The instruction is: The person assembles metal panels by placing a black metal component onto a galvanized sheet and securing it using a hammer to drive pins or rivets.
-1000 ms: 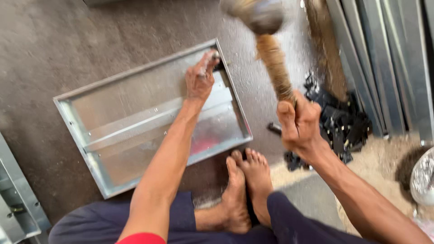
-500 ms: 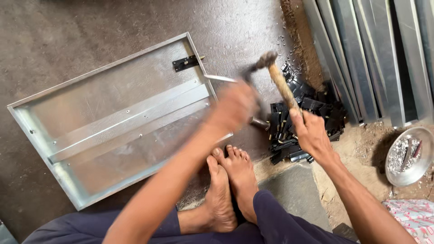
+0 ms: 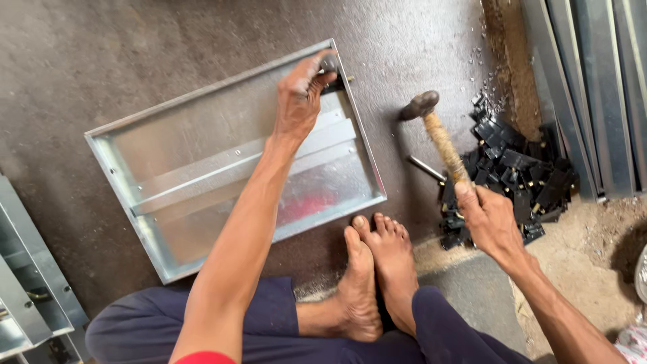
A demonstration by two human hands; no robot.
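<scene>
Hammer (image 3: 438, 135) raised beside a tray (image 3: 202, 195) on the floor.
Right hand (image 3: 488, 219) clamped on the handle, head pointing away; left hand (image 3: 300, 101) pinches the tray's far right corner, left of the hammer.

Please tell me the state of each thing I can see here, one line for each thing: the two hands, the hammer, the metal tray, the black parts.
left hand: fingers gripping the far right corner of the tray
right hand: closed around the hammer handle
hammer: held raised, head pointing away from the person
metal tray: flat on the floor, open side up
black metal parts: loose heap on the floor
metal pin: lying on the floor beside the heap
</scene>
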